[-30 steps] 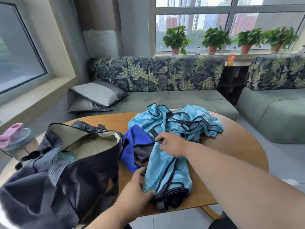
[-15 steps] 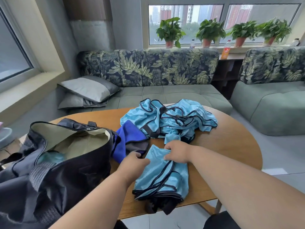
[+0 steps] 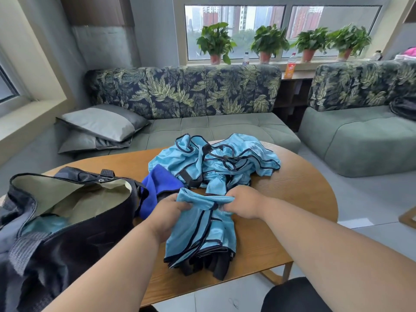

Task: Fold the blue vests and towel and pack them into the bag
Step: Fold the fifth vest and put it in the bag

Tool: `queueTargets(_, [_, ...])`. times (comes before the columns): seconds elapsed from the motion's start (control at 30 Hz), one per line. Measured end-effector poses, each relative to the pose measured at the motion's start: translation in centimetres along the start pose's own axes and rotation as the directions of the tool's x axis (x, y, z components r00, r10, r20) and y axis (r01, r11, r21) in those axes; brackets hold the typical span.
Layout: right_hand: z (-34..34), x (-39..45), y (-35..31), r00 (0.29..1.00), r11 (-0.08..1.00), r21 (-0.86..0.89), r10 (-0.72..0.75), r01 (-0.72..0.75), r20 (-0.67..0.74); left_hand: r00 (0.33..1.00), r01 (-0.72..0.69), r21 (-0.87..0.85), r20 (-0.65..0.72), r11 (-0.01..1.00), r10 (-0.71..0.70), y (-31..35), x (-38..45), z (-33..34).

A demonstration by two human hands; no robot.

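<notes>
A grey-walled lounge with a wide window [image 3: 281, 30] at twelve o'clock frames four potted plants [image 3: 216, 41] on the sill, with an orange drink bottle [image 3: 290, 68] just beside them. Below runs a sofa [image 3: 202, 122] with a leaf-print back and green seat; two grey cushions [image 3: 101, 127] are stacked at its ten o'clock end, and a second green seat [image 3: 360, 140] sits at two o'clock. In front stands a round wooden table [image 3: 304, 188].

At eight o'clock on the table, a big black bag [image 3: 67, 233] gapes open, pale lining showing and something light blue lying inside. At the table's centre, toward twelve, a loose heap of blue vests [image 3: 216, 163] lies crumpled, and a darker blue towel [image 3: 159, 183] lies between the heap and the bag, touching both.

Nearest the person, a partly folded vest [image 3: 202, 235] hangs over the table's near edge. The left hand [image 3: 166, 212] and right hand [image 3: 244, 202] are close together, each gripping the bunched top edge of that vest.
</notes>
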State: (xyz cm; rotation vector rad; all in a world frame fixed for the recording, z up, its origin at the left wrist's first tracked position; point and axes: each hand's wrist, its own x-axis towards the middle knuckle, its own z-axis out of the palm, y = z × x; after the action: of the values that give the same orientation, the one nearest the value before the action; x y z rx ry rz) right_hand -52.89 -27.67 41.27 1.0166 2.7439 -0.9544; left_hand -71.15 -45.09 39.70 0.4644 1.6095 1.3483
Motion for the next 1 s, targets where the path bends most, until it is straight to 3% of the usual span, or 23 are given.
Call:
queueTargets(0.13, [-0.9, -1.3, -0.8, 0.987, 0.995, 0.085, -0.045, 0.059, -0.154, 0.999, -0.033, -0.036, 0.012, 0.999, 0.034, 1.3, -0.5, 0.1])
queueTargets(0.27, [-0.9, -3.8, -1.5, 0.962, 0.981, 0.141, -0.097, 0.136, -0.255, 0.987, -0.159, 0.207, 0.025, 0.965, 0.157, 2.7, -1.8, -1.1])
queueTargets(0.33, [0.0, -5.5, -1.6, 0.959, 0.971, 0.157, -0.140, 0.182, -0.246, 0.976, -0.203, 0.434, 0.015, 0.878, 0.217, 2.6, -3.1, -1.9])
queueTargets(0.43, [2.4, -7.2, -1.5, 0.963, 0.971, 0.120, -0.182, 0.208, -0.197, 0.968, -0.159, 0.731, -0.016, 0.664, 0.250, 1.0, -5.9, -2.7])
queueTargets(0.57, [5.5, -8.4, -0.6, 0.961, 0.971, -0.030, -0.239, 0.237, -0.142, 0.967, -0.101, 0.881, -0.021, 0.462, 0.252, -2.0, -8.3, -3.0])
queueTargets(0.67, [6.7, -9.5, -0.6, 0.963, 0.967, -0.096, -0.245, 0.235, -0.114, 0.972, -0.074, 0.888, -0.037, 0.453, 0.230, -3.5, -8.8, -3.0])
queueTargets(0.8, [7.7, -10.9, -1.0, 0.954, 0.967, -0.070, -0.253, 0.244, -0.163, 0.966, -0.029, 0.818, -0.126, 0.574, 0.228, -3.8, -9.1, -3.5])
queueTargets(0.9, [8.1, -11.6, -1.2, 0.953, 0.966, -0.077, -0.256, 0.246, -0.162, 0.986, -0.030, 0.854, -0.060, 0.519, 0.156, -3.5, -8.8, -3.7])
queueTargets(1.0, [8.3, -12.1, -1.5, 0.976, 0.977, -0.047, -0.209, 0.206, -0.066, 0.972, -0.017, 0.826, -0.120, 0.564, 0.204, -3.6, -8.9, -3.0])
